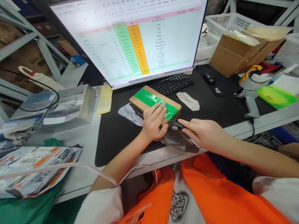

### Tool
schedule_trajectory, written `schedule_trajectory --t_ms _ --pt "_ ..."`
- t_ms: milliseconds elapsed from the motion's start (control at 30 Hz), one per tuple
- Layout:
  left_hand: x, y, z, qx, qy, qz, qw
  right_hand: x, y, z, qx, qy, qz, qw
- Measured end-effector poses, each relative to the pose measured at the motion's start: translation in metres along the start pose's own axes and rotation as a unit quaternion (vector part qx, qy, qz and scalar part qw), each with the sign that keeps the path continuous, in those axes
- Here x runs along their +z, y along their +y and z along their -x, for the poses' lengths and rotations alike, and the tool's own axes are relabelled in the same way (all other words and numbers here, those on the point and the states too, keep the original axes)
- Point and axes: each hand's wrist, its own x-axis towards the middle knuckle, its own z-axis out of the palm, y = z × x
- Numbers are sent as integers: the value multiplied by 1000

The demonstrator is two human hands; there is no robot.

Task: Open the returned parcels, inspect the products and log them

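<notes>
A cardboard box (140, 102) with green tape along its top lies on the black desk mat, partly over dark and grey plastic wrapping (179, 141). My left hand (154, 123) rests on the box's near part, fingers stretched flat over the tape and thumb by the near edge. In my right hand (202, 132) is a box cutter (176, 123), its handle mostly hidden by my fingers. The blade points left and meets the near end of the box beside my left thumb; how deep it sits cannot be seen.
Behind the box stand a keyboard (173, 84) and a monitor (130, 40). A crumpled white piece (188, 101) lies right of it. Farther right are a mouse (209, 78), a barcode scanner (249, 101) and an open carton (233, 53). Parcels (39, 168) lie left; a pale cable (93, 169) crosses my left arm.
</notes>
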Motion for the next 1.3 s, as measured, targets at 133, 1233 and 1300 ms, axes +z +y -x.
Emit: schedule_trajectory --t_ms 133,1233,1300 --pt "3 3 -2 1 -10 -14 1000 -2 29 4 42 -7 10 999" --pt "-99 78 72 -474 82 -89 872 106 5 -165 156 -9 -630 761" --pt "-97 56 70 -466 142 -126 864 97 4 -138 129 -12 -622 772"
